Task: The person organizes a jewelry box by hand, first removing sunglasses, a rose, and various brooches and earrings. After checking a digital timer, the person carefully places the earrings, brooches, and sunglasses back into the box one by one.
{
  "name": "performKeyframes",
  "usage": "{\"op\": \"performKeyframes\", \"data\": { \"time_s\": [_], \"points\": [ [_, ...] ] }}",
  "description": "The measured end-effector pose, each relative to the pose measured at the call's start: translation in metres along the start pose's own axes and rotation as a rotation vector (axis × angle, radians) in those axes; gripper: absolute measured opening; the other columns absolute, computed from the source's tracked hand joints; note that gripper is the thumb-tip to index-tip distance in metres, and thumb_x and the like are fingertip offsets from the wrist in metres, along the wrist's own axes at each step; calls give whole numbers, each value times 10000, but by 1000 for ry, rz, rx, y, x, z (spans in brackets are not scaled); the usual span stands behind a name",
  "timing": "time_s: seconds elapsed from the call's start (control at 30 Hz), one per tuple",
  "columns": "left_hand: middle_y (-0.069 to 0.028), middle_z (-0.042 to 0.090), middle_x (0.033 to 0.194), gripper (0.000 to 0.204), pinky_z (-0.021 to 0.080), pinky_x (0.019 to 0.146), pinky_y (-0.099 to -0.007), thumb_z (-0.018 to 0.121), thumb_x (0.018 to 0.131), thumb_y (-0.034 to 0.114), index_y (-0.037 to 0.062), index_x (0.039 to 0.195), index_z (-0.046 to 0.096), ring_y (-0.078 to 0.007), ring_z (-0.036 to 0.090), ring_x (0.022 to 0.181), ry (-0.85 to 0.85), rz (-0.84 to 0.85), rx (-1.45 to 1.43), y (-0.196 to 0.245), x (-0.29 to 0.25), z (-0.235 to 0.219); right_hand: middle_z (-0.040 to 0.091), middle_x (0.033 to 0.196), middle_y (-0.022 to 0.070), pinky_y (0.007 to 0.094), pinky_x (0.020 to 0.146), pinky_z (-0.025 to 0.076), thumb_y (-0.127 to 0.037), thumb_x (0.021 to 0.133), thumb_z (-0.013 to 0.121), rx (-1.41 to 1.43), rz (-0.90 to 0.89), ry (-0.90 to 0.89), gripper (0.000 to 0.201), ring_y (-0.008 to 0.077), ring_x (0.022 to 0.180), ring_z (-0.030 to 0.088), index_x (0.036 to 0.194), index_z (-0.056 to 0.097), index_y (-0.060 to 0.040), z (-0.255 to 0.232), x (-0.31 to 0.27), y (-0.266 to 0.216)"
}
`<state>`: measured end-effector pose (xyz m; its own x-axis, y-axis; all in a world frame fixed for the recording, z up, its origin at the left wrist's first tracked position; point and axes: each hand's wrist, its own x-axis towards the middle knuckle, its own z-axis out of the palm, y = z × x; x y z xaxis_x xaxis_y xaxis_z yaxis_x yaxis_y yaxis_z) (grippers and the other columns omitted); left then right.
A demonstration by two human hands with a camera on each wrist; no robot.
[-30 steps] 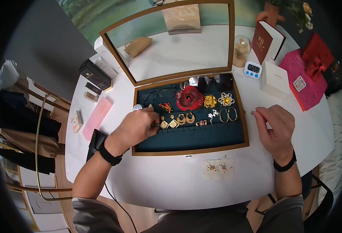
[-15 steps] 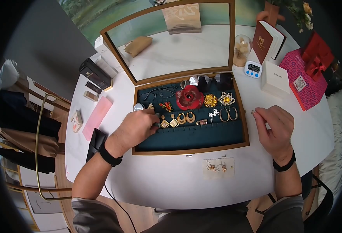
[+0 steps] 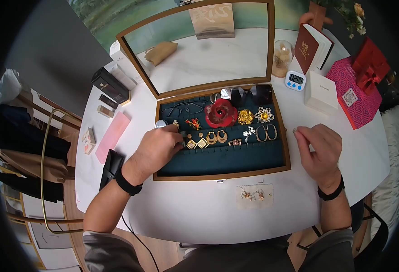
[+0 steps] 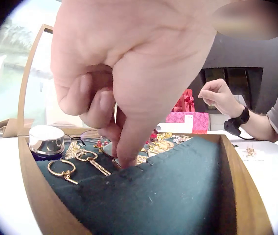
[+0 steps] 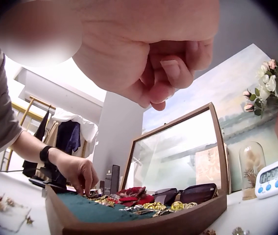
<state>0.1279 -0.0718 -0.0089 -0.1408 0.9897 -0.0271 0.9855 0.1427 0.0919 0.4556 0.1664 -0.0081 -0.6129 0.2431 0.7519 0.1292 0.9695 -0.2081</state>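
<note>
My left hand (image 3: 156, 147) reaches over the left end of the jewelry box (image 3: 287, 156), fingertips down at the slotted green lining. Its thumb and forefinger pinch a small grey piece of jewelry (image 4: 110, 149), mostly hidden by the fingers. Two gold hoop earrings (image 4: 62, 170) lie left of these fingers in the left wrist view. Gold diamond-shaped earrings (image 3: 202, 143) and double-hoop earrings (image 3: 222, 137) sit right of the hand. Right of the box, my right hand (image 3: 321, 152) is raised with curled fingers, pinching a tiny light-coloured piece (image 3: 294, 130) at the fingertips.
The box's glass lid (image 3: 199, 59) stands raised. Inside are a red flower brooch (image 3: 221, 113), gold brooches (image 3: 245, 118) and sunglasses (image 5: 197, 192). An earring card (image 3: 255, 196) lies in front. A timer (image 3: 295, 81) and white box (image 3: 321, 93) stand right; a pink case (image 3: 113, 137) lies left.
Both hands stay almost in place; the left fingers shift very slightly at the box's left end. The jewelry around them has not moved.
</note>
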Motion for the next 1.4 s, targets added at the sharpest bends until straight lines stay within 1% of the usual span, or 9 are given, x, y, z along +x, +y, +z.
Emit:
{"op": "performKeyframes", "data": {
  "time_s": [0.47, 0.57, 0.8, 1.0, 1.07, 1.17, 1.2, 1.27, 1.4],
  "points": [
    [-96, 712, 950, 45, 615, 774, -416, 820, 848, 61, 30, 851, 786, -309, 739, 860, 43, -8, 8, 3, 2, 7, 621, 689, 113, 365, 522, 438, 57, 849, 832, 3, 13, 25, 125, 270, 567, 589, 911, 727, 27, -2, 0, 1],
    [-121, 700, 965, 65, 607, 758, -446, 789, 889, 75, 25, 851, 775, -349, 727, 846, 63, -13, -7, 5, 0, 6, 618, 685, 115, 365, 522, 439, 59, 849, 832, 11, 22, 43, 127, 270, 566, 588, 911, 726, 28, -5, -1, 2],
    [-88, 716, 945, 68, 610, 774, -413, 838, 851, 82, 47, 906, 814, -316, 736, 850, 81, -78, -5, 10, -6, -8, 629, 689, 115, 364, 524, 448, 55, 850, 827, 28, 24, 44, 121, 271, 566, 597, 899, 721, 23, -5, -4, 0],
    [-99, 701, 901, 74, 590, 706, -426, 852, 848, 71, 39, 889, 798, -326, 714, 758, 252, -97, -1, 18, -17, -22, 617, 681, 112, 362, 523, 447, 51, 849, 827, 17, 33, 38, 122, 270, 562, 594, 890, 716, 21, -7, -4, 1],
    [-113, 679, 834, 95, 561, 646, -439, 856, 843, 51, 20, 868, 771, -340, 689, 701, 375, 5, -53, 31, -21, -24, 615, 684, 108, 378, 534, 460, 38, 858, 822, -26, 79, 57, 110, 283, 574, 600, 894, 722, 12, -10, -3, 3],
    [-85, 613, 703, 230, 452, 511, -404, 875, 823, 61, 35, 735, 663, -278, 636, 591, 459, 381, -89, 48, -26, -15, 629, 712, 113, 403, 566, 484, 20, 864, 818, -155, 118, 66, 105, 298, 617, 625, 895, 721, -5, -9, -3, 15],
    [-85, 613, 703, 230, 452, 511, -404, 875, 823, 61, 35, 735, 663, -278, 636, 591, 474, 388, -107, 56, -27, -11, 654, 762, 116, 423, 616, 527, -16, 868, 803, -241, 155, 8, 80, 313, 693, 666, 892, 727, -24, -8, -5, 19],
    [-25, 485, 656, 339, 394, 498, -346, 880, 817, 73, 99, 676, 573, -204, 556, 555, 554, 592, -71, 72, -27, -3, 658, 781, 113, 428, 636, 544, -32, 864, 798, -295, 160, -84, 74, 316, 727, 679, 896, 731, -29, -1, -14, 30],
    [9, 457, 660, 393, 364, 531, -303, 890, 819, 115, 121, 646, 537, -160, 517, 565, 646, 730, -109, 94, -28, 13, 665, 864, 101, 437, 720, 582, -65, 853, 792, -321, 189, -319, 91, 313, 853, 697, 931, 747, -49, 7, -18, 32]
  ]
}}
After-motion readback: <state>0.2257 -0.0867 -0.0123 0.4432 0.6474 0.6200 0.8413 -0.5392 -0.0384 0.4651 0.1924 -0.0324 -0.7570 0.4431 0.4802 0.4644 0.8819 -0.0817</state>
